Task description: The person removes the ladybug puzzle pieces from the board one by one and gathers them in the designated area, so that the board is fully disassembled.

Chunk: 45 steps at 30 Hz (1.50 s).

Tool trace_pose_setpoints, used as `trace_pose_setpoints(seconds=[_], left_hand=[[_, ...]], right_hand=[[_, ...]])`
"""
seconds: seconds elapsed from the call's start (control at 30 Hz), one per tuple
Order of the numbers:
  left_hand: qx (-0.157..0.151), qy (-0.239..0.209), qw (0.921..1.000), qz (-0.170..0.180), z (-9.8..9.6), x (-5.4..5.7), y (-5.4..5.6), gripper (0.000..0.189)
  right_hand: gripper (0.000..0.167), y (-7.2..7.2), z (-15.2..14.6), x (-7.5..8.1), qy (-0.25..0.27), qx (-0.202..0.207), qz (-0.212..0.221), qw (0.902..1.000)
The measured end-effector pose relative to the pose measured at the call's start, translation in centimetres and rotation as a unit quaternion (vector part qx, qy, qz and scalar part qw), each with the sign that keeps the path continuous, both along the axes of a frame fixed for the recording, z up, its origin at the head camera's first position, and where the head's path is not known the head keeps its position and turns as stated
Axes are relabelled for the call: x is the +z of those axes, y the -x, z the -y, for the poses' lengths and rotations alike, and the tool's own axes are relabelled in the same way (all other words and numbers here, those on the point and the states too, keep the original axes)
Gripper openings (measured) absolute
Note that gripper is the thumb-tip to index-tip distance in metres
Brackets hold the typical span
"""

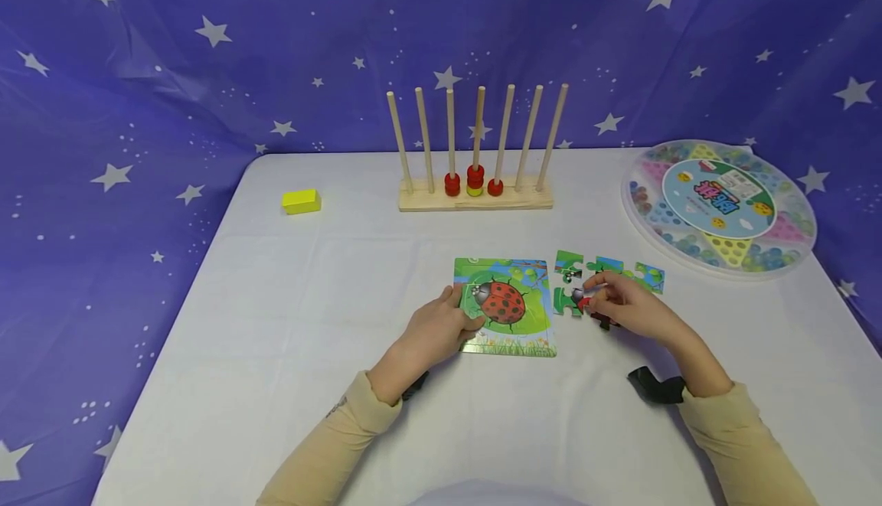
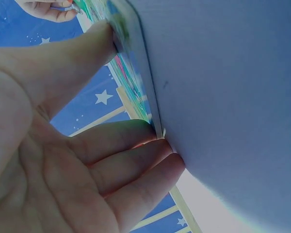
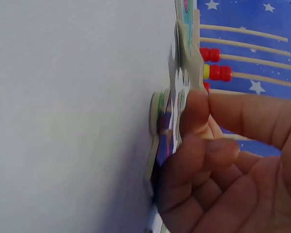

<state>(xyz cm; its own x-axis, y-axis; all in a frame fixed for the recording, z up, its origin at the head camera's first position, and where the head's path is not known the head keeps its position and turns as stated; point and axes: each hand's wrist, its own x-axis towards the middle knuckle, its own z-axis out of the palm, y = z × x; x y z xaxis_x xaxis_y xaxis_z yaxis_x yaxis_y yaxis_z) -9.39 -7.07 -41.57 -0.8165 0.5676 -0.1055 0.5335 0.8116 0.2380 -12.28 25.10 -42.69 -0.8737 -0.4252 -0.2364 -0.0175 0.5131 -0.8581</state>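
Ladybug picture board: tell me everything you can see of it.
The ladybug picture board is a thin, roughly square panel, seemingly printed card or wood. It shows a red, dark-spotted ladybug with a greyish head on green, with leaves and blue above and grass along the near edge. It lies face up on the white table, left of the loose puzzle pieces. The left hand touches its left side, thumb and fingers spread.

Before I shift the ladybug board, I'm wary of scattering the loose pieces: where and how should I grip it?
Probably by the left edge of the ladybug board, from the left, thumb on top and fingers against the side. It is thin and lies flat, so an edge gives the hold, and the loose pieces lie beyond its right edge. The left hand touches that left side.
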Motion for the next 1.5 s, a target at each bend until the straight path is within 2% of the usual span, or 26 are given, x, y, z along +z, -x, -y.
trace_pose_setpoints(seconds=[0.27, 0.57, 0.73, 0.87, 0.97, 1.1, 1.2, 1.33, 1.5], left_hand=[[0.000, -0.008, 1.0000, -0.005, -0.1, -0.1, 0.0, 0.026], [0.001, -0.003, 1.0000, 0.000, 0.0, -0.1, 0.1, 0.025], [0.004, 0.005, 1.0000, 0.007, 0.0, -0.2, 0.1, 0.026], [0.005, 0.006, 0.9999, 0.009, 0.0, -0.2, 0.1, 0.026], [0.006, 0.003, 0.9999, 0.009, -0.1, -0.1, 0.0, 0.026], [0.003, 0.001, 1.0000, 0.006, -0.1, -0.1, 0.0, 0.026], [0.003, 0.001, 1.0000, 0.006, -0.1, -0.2, 0.0, 0.026], [0.020, -0.005, 0.9998, 0.009, -0.3, -0.2, -0.1, 0.026], [0.068, -0.018, 0.9974, 0.018, -1.1, -0.2, -0.4, 0.033]], right_hand=[[0.029, 0.3, 0.2, 0.0, -0.020, -0.001, -0.053, 0.9984], [0.025, 0.3, 0.2, 0.2, -0.039, -0.003, -0.043, 0.9983], [0.021, 0.1, 0.7, -0.2, -0.054, -0.003, -0.062, 0.9966], [0.021, -0.5, 1.8, -0.3, -0.048, 0.018, -0.069, 0.9963], [0.029, -1.0, 2.8, -0.2, -0.051, 0.050, -0.077, 0.9945], [0.045, -1.5, 4.1, -0.1, -0.084, 0.106, -0.102, 0.9856], [0.052, -1.7, 4.9, -0.3, -0.105, 0.134, -0.111, 0.9792], [0.053, -2.0, 5.5, -0.3, -0.112, 0.136, -0.115, 0.9777], [0.048, -2.3, 5.9, -0.1, -0.122, 0.130, -0.119, 0.9768]])
